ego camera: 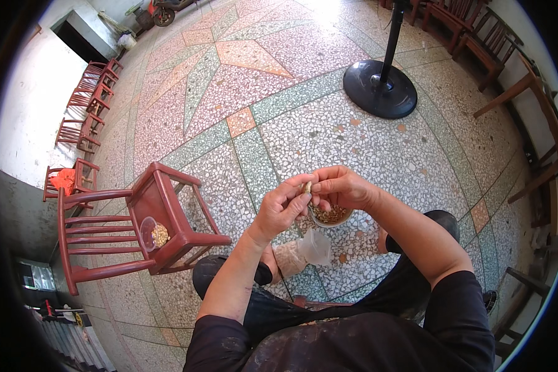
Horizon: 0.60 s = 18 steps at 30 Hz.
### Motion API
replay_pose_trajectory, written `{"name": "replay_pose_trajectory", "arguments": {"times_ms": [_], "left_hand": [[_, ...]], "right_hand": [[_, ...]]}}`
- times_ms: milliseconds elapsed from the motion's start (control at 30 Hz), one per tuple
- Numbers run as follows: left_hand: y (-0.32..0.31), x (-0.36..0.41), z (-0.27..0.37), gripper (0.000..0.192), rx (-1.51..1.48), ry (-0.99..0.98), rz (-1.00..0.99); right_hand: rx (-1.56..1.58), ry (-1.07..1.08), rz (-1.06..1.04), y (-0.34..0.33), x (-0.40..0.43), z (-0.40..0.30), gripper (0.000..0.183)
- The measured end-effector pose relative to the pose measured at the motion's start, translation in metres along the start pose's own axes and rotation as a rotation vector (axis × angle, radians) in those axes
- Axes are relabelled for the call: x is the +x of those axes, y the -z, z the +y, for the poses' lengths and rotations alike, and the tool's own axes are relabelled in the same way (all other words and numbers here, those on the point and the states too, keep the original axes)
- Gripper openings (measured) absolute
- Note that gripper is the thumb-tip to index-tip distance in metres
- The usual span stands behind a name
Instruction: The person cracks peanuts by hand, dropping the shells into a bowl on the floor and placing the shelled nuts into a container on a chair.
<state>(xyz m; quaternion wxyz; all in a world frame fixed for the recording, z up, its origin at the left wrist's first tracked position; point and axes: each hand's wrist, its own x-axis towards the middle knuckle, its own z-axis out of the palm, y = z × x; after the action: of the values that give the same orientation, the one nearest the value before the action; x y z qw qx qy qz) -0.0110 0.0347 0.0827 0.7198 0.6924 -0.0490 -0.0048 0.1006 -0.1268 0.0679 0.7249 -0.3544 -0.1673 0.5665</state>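
Observation:
My left hand and my right hand meet in front of me, their fingertips pinching one small pale piece, apparently a peanut in its shell. Just below them on the floor stands a round bowl holding brown bits that look like shells. Nearer my feet, a translucent plastic container lies against a pale mesh-like bag. To the left, a clear round plastic tub with pale yellow kernels rests on the seat of a red wooden chair.
A black round stand base with an upright pole stands ahead on the right of the terrazzo floor. Red chairs line the left wall, one with an orange-red bag. Wooden chairs stand along the right, and a scooter at the top.

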Motion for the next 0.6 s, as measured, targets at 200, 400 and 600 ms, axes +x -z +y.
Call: {"name": "replay_pose_trajectory", "arguments": {"times_ms": [200,400,600], "left_hand": [[-0.0006,0.0005,0.0011,0.033,0.032,-0.001,-0.007],[-0.0009,0.0007,-0.001,0.033,0.014,0.03,-0.009],[-0.0049,0.0008,-0.0045,0.033,0.257,-0.117,0.027]], "right_hand": [[-0.021,0.006,-0.01,0.0021,-0.0007,0.0011,0.014],[-0.051,0.003,0.03,-0.0007,-0.0006,0.0019,0.014],[-0.109,-0.034,0.077,-0.0029,0.0,0.0011,0.014]]}}
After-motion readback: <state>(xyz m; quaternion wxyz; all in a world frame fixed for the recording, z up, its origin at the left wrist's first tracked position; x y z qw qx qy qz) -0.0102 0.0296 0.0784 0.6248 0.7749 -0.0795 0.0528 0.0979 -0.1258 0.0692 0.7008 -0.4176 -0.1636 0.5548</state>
